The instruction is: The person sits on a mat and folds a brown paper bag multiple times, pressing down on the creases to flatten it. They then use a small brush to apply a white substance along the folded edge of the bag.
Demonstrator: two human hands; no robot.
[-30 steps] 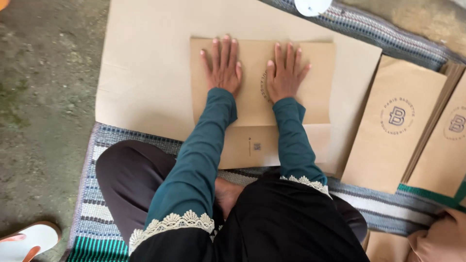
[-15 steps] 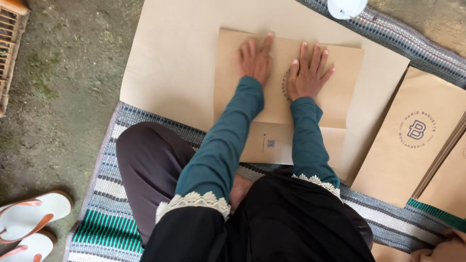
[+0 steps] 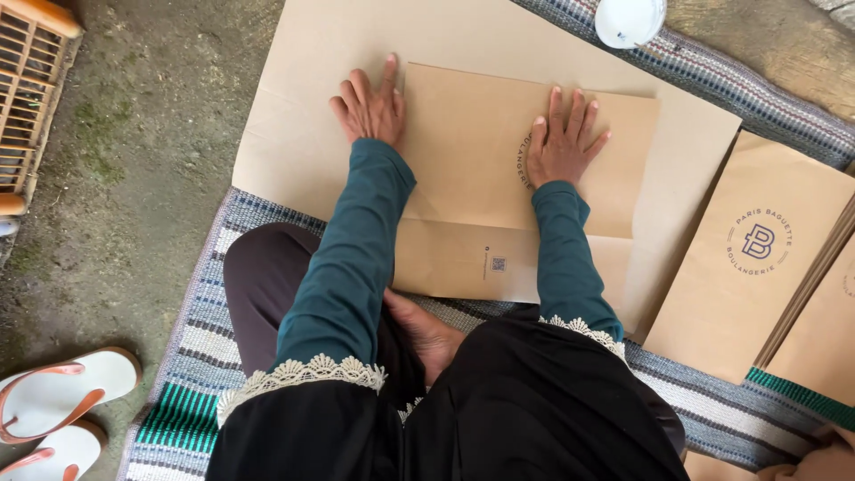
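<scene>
A flat brown paper bag [image 3: 472, 169] with a round printed logo lies on a large sheet of brown cardboard [image 3: 303, 134]. My left hand [image 3: 370, 107] rests flat at the bag's left edge, fingers spread, partly on the cardboard. Flat on the bag near the logo lies my right hand [image 3: 563, 142], fingers apart. Both arms wear teal sleeves with lace cuffs. Neither hand grips anything.
More flat paper bags [image 3: 757, 258] are stacked at the right on a striped woven mat [image 3: 196, 356]. A white round lid [image 3: 629, 20] sits at the top. Sandals [image 3: 62, 401] lie at the lower left on concrete, a wooden cage [image 3: 27, 80] at the upper left.
My left hand has slid leftwards from the bag's middle to its left edge. My right hand has stayed pressed near the logo. The camera view has shifted.
</scene>
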